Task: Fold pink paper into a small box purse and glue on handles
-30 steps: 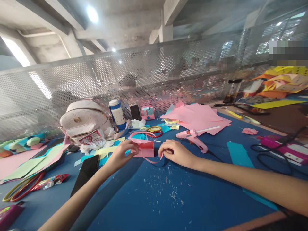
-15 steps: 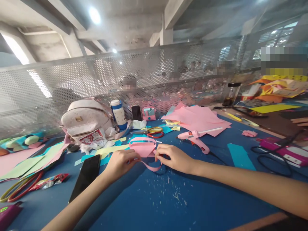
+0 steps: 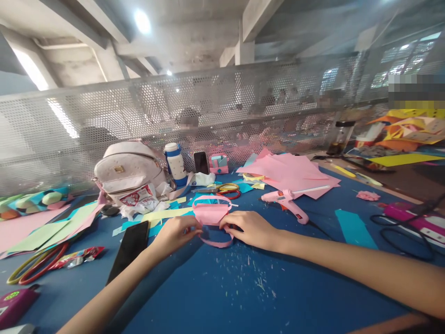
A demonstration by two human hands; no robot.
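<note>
Between my two hands is a small pink paper bag point(image 3: 210, 214), with one thin paper loop arching over its far side. A second pink paper strip point(image 3: 216, 244) bows out toward me below it. My left hand point(image 3: 179, 232) pinches the left end of this strip beside the bag's corner. My right hand point(image 3: 248, 228) has its fingers closed at the bag's right side, around the strip's other end. The fingertips partly hide both ends, so I cannot see whether they are attached. A pink glue gun point(image 3: 287, 204) lies just beyond my right hand.
Scissors point(image 3: 227, 188) and blue scraps lie behind the bag. A black phone point(image 3: 128, 250) rests by my left forearm. Farther back stand a backpack point(image 3: 130, 167), a bottle point(image 3: 176, 164) and pink sheets point(image 3: 288, 171). A purple power strip point(image 3: 410, 220) with black cable is at right.
The loose strip has swung from a slanted curl into a wider, more even loop. My left hand has risen slightly at the bag's side. The whole view has shifted a little.
</note>
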